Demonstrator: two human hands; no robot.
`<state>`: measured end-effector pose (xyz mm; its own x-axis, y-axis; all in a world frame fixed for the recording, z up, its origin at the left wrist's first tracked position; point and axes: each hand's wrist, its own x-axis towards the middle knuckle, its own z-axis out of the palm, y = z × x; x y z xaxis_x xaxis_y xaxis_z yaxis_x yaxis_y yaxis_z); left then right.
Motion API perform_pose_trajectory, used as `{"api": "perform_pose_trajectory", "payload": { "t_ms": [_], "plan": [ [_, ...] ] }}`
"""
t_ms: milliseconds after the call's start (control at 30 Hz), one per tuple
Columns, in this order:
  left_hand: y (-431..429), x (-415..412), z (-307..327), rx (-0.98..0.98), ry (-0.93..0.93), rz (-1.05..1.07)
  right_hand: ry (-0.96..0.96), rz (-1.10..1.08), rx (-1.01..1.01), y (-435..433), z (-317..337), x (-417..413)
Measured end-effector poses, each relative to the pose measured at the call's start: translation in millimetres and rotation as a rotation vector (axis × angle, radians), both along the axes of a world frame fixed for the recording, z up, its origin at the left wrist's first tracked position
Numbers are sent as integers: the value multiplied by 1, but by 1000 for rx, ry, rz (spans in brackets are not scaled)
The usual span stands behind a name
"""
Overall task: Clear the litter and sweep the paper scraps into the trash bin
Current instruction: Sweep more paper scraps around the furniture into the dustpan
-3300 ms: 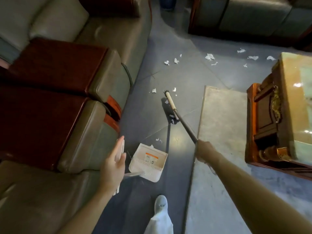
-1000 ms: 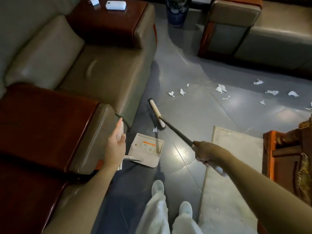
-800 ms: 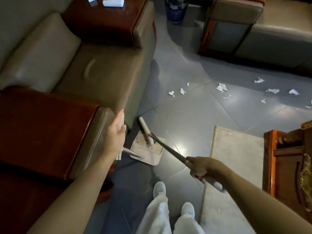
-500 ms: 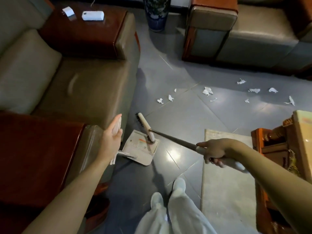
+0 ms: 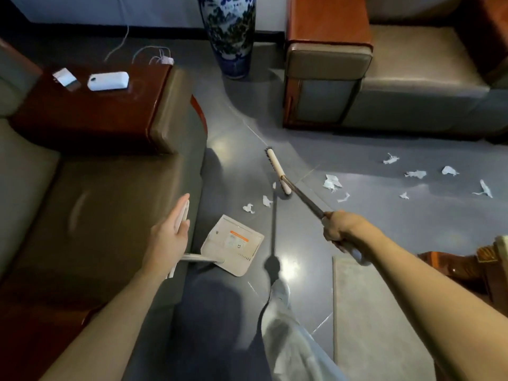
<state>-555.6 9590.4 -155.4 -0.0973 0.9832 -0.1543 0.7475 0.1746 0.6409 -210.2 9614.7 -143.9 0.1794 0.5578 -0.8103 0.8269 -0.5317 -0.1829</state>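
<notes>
1. Currently, I see the right hand (image 5: 339, 228) clamped around the dark handle of the broom (image 5: 278, 171), arm stretched out across the grey tiled floor (image 5: 384, 221).
2. The broom head rests far from the hand, angled, its near end just beside three paper scraps (image 5: 248, 208) on its left.
3. I note the left hand (image 5: 170, 237) closed on the upright white handle of the dustpan (image 5: 233, 244), thumb laid flat along the handle.
4. The dustpan sits flat on the floor beside the sofa (image 5: 90, 202), its open edge toward the right; the three scraps lie just beyond it, apart from it.
5. A further group of scraps (image 5: 415, 174) is scattered at the right, well apart from the broom head.
6. A rug (image 5: 371, 312) lies near right; a blue-and-white vase (image 5: 229, 37) stands at the far wall.
7. No trash bin is in my view.
</notes>
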Motion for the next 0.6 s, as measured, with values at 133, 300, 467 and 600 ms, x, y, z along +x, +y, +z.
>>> {"api": "perform_pose_trajectory", "payload": {
  "t_ms": [133,300,467,600],
  "plan": [
    [76,17,-2,1,15,69,20,-14,-15,69,-22,10],
    [129,57,-4,52,-34,96,335,-65,-210,93,-28,18],
    [181,87,1,69,-117,26,361,142,-469,99,9,32],
    [213,91,7,41,-133,-25,373,34,-421,108,33,59]
  ]
}}
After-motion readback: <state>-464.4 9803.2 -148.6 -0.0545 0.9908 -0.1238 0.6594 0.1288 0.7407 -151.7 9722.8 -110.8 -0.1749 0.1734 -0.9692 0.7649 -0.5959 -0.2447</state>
